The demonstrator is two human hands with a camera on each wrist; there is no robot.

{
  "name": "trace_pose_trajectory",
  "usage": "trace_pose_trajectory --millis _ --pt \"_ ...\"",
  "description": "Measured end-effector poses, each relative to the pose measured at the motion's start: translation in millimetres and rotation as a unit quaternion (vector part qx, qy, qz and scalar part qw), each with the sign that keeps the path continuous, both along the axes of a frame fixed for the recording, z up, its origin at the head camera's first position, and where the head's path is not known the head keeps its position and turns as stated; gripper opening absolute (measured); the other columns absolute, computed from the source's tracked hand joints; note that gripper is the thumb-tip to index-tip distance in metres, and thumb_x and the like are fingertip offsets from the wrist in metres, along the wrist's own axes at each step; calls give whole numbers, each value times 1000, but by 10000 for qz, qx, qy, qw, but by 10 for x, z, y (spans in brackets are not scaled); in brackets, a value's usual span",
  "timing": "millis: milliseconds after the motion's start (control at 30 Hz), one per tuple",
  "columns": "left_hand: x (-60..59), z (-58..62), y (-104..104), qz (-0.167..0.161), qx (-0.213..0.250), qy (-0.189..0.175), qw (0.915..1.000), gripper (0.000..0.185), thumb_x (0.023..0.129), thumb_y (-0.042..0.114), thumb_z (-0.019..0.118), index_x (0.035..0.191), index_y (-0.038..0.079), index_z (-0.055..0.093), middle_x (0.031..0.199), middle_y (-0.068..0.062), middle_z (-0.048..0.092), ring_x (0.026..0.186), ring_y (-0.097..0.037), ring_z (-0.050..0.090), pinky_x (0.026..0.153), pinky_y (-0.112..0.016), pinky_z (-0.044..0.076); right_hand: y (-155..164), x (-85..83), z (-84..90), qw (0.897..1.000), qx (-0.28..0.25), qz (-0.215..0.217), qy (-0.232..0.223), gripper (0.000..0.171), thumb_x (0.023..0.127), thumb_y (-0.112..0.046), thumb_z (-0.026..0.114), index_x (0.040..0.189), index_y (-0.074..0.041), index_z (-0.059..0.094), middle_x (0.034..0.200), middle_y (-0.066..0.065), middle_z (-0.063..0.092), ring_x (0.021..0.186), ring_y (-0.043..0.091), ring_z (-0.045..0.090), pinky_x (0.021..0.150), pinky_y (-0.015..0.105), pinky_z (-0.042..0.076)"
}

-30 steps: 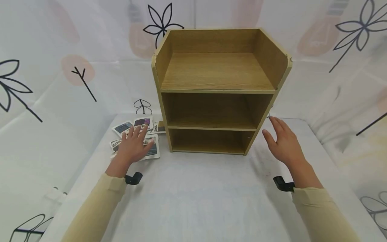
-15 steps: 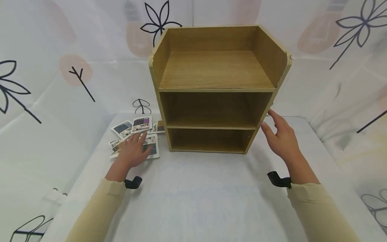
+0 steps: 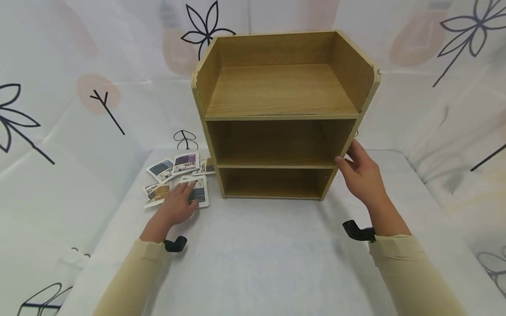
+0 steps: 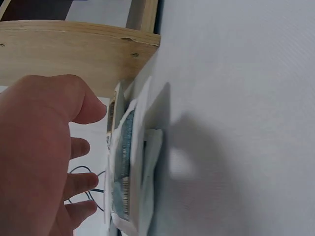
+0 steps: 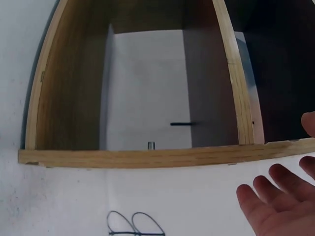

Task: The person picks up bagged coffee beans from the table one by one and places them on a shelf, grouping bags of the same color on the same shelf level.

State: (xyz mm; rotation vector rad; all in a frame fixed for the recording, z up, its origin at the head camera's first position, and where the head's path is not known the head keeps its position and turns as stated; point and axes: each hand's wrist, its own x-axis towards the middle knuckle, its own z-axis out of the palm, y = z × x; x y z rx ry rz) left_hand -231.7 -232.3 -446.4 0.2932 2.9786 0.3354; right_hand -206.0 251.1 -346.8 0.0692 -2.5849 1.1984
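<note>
A small wooden shelf unit (image 3: 278, 117) with three levels stands upright toward the back of the table. My right hand (image 3: 361, 175) is at its right side panel, thumb at the front edge and fingers along the outer face. In the right wrist view, the fingers (image 5: 266, 194) are spread, with a gap between the fingertips and the panel (image 5: 162, 158). To the left lie several flat white packets (image 3: 186, 163) with dark printed labels. My left hand (image 3: 178, 206) is over the nearest packet (image 3: 200, 193), fingers extended, grasping nothing.
A white cloth covers the table (image 3: 253, 254). A pale curtain (image 3: 99, 52) printed with plants encloses the back and sides. The packets lie close beside the shelf unit's left side. Black camera mounts (image 3: 175, 244) sit on both wrists.
My right hand has moved left and forward to the shelf unit, bringing its thumb to the front edge. My left hand has drawn back slightly over the packets, uncovering more of them.
</note>
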Motion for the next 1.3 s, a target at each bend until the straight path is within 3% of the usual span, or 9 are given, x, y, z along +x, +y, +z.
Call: trace_pose_trajectory --millis 233,633,1067,1300 --pt "-2 -106 -5 -181 151 140 9996 69 93 34 52 152 8 29 154 -24 30 144 -46 22 114 -66 19 -10 -13 -36 9999 -129 12 72 57 101 -38 41 150 -49 14 158 3 33 140 35 39 104 59 40" --pt "-11 -173 4 -178 235 1 9996 82 84 32 67 152 11 28 154 -25 26 143 -46 23 115 -60 24 18 -36 -88 9996 -172 102 206 56 102 -34 42 148 -52 15 157 3 34 137 37 43 100 60 42" --pt "11 -141 31 -158 87 -18 9998 67 88 24 61 148 8 37 153 -24 29 141 -45 28 115 -59 26 20 -34 -103 9997 -165 83 155 56 103 -35 42 148 -53 15 158 3 33 138 36 43 101 60 42" --pt "98 -104 23 -308 -11 310 9990 54 92 11 54 145 7 43 149 -23 39 138 -43 36 115 -58 28 20 -43 -102 9999 -74 70 121 55 103 -37 40 148 -53 13 159 -1 30 138 37 42 101 61 41"
